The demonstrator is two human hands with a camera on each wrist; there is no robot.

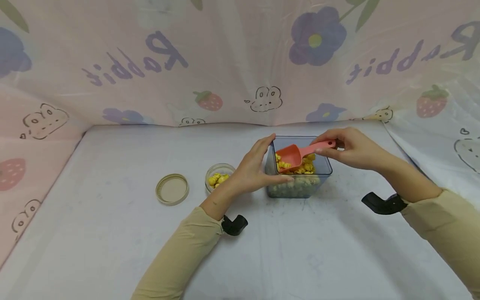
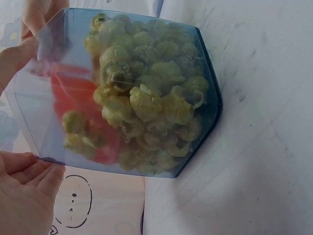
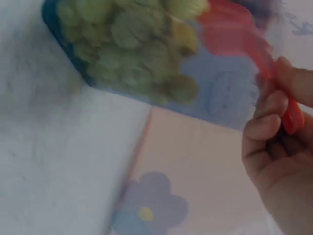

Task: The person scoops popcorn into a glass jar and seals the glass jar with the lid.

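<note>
A clear bluish plastic bin [image 1: 294, 187], open at the top, holds yellow popcorn [image 2: 146, 98]. My left hand [image 1: 252, 167] grips the bin from its left side, fingers at the far corner and thumb along the near wall. My right hand [image 1: 350, 148] pinches the handle of a red scoop [image 1: 290, 158] over the bin's right rim. The scoop's bowl is down inside the bin, tilted, with some popcorn in it. In the right wrist view, the scoop's handle [image 3: 264, 61] passes between thumb and curled fingers.
Left of the bin stands a small round clear jar [image 1: 221, 167] with popcorn, partly hidden behind my left hand. Farther left lies a round lid [image 1: 172, 189]. A white cloth covers the table [image 1: 112, 233], and a patterned curtain [image 1: 232, 62] hangs behind it.
</note>
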